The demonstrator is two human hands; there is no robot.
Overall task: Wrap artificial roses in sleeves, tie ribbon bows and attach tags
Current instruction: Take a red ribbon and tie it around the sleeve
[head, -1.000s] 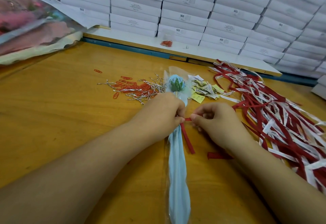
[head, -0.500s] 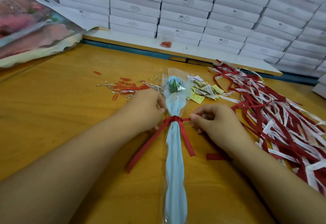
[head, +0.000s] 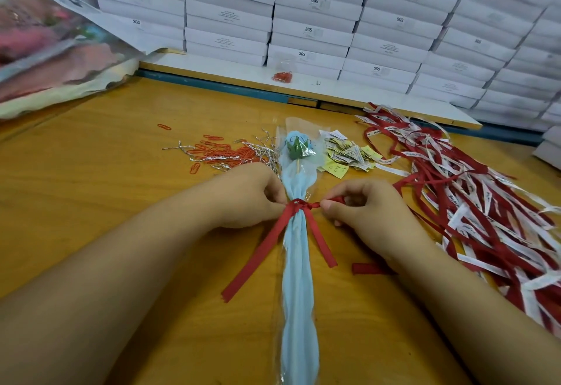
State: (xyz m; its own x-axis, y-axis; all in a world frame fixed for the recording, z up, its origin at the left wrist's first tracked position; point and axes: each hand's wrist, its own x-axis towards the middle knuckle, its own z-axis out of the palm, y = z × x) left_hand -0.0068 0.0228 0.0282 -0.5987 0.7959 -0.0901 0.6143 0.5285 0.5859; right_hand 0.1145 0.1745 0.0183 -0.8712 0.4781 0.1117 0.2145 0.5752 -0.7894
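Pinching one red ribbon [head: 263, 249] round one sleeved rose [head: 299, 266], left hand [head: 243, 196] and right hand [head: 368, 213] fingers [head: 327, 204] curl.

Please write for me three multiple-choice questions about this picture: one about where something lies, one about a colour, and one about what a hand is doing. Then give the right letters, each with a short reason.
1. Where does the pile of tags lie?
A) to the right of the rose head
B) on the white boxes
C) under the left arm

2. What colour is the ribbon tied round the sleeve?
A) white
B) green
C) red

3. What is the right hand doing?
A) resting flat
B) pinching the ribbon
C) holding a paper clip

Answers:
1 A, the tags lie beside the rose head on its right side.
2 C, the knot and both tails are red.
3 B, its thumb and finger pinch a red loop beside the knot.
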